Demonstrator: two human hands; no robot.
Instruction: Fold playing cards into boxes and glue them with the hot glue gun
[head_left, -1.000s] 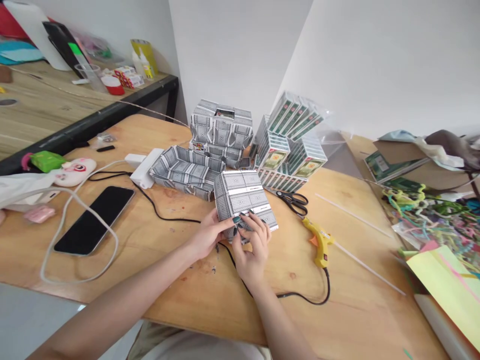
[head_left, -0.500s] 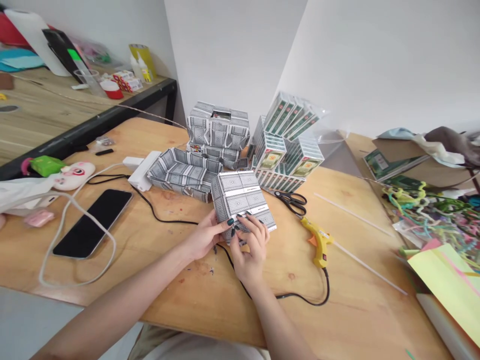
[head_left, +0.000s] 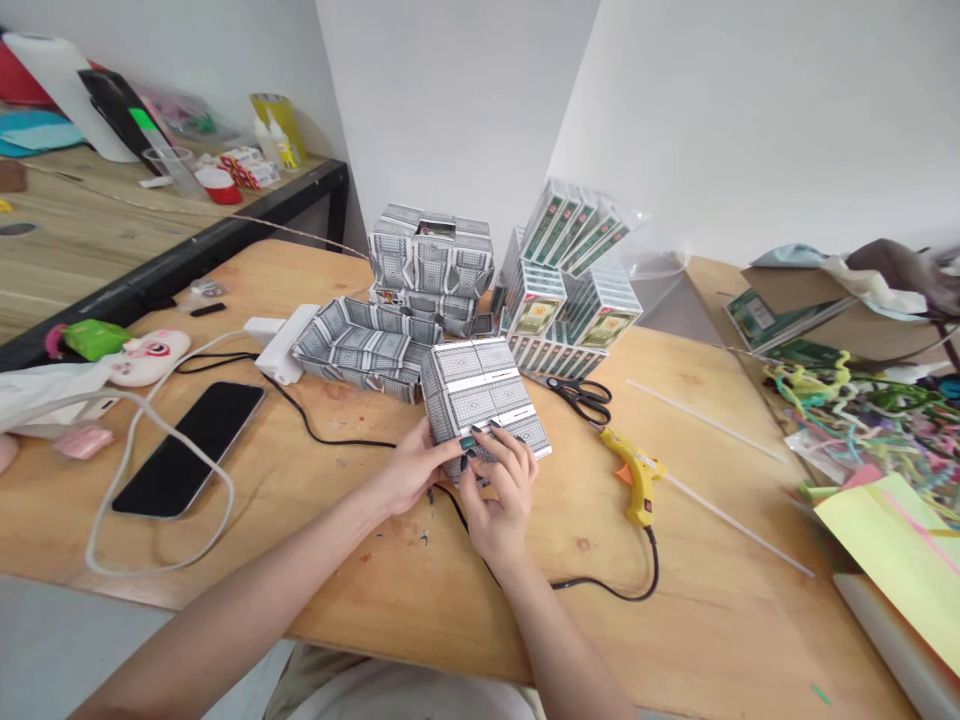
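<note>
Both hands are on a box made of grey-patterned playing cards (head_left: 480,385), tilted above the table. My left hand (head_left: 415,468) grips its near left side, thumb on top and the other fingers mostly hidden. My right hand (head_left: 501,490) is closed at the near edge, its dark-nailed fingertips pressing on the card surface close to the left thumb. Just behind stands an open tray folded from the same cards (head_left: 367,345). Farther back is a larger card-built block (head_left: 431,260) with a small opening on top.
Stacked card packs (head_left: 536,310) stand behind on the right. Black scissors (head_left: 581,398) and a yellow glue gun (head_left: 636,475) with a black cord lie right of the hands. A phone (head_left: 191,448) and white cable lie left. Pipe cleaners (head_left: 862,420) heap at far right.
The camera view has shifted slightly. Both hands keep their hold on the card box, with the left thumb and right fingertips pressed at nearly the same spot.
</note>
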